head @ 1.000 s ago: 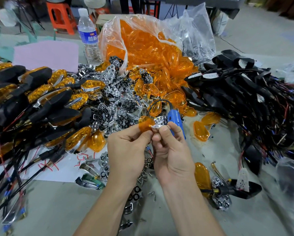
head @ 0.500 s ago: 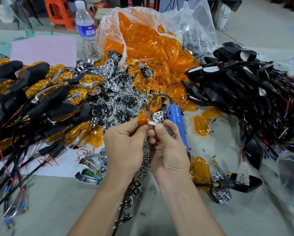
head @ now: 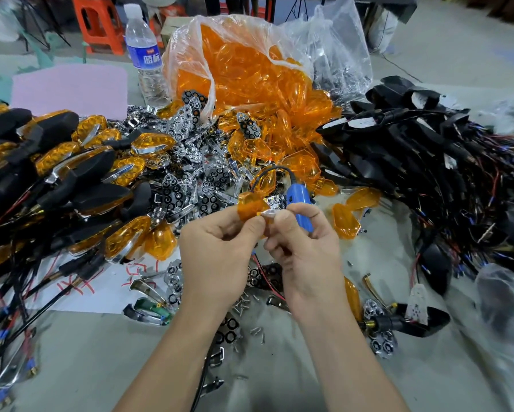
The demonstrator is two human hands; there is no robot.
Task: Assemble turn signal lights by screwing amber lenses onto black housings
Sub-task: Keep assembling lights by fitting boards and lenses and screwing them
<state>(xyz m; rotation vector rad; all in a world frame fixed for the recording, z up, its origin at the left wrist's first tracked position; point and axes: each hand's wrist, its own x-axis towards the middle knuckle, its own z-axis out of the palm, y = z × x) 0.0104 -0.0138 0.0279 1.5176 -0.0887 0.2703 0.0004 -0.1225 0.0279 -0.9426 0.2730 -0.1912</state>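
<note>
Little has moved since a moment ago: my two hands stay raised together over the tabletop (head: 107,358), and the lens has only tipped a bit in my grip. My left hand (head: 217,260) pinches the amber lens (head: 248,205) between thumb and curled fingers (head: 237,218), the lens sticking up just above them. My right hand (head: 306,257) has its fingers (head: 315,215) curled round the blue screwdriver (head: 301,203), whose black cable (head: 264,173) loops up and away past my fingertips. Between the two thumbs sits a small chrome reflector (head: 275,202), touching the lens edge; I cannot tell which hand carries its weight.

Straight beyond my fingertips lies a heap of chrome reflectors and loose lenses, and farther on the clear bag of amber lenses (head: 243,69). Off to the right of my right fingers is the tangle of black housings (head: 398,162) with their wires. Left of my left fingers lie the finished lights (head: 71,162). Under my wrists, small screws (head: 243,301) are scattered on the tabletop.
</note>
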